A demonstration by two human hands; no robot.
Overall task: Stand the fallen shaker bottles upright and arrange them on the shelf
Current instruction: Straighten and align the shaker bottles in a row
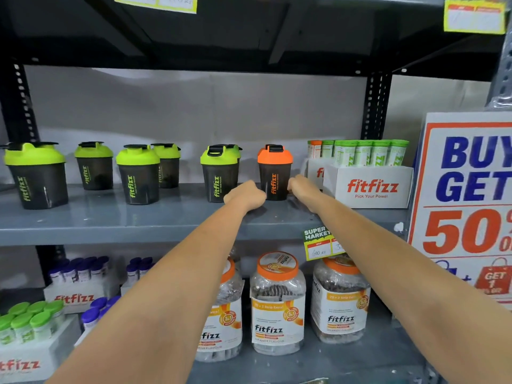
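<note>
An orange-lidded dark shaker bottle [274,170] stands upright on the grey shelf [110,217], right of centre. My left hand [245,196] touches its lower left side and my right hand [300,187] its lower right side, both curled around the base. A green-lidded shaker [220,173] stands just left of it, with another partly hidden behind. Several more green-lidded shakers stand upright further left, such as one shaker [138,174] and the leftmost shaker [36,176].
A white fitfizz box [371,187] holding green tubes sits right of the orange shaker. A large sale sign [465,203] stands at the far right. Jars [277,306] and boxed tubes fill the lower shelf. A price tag [321,243] hangs from the shelf edge.
</note>
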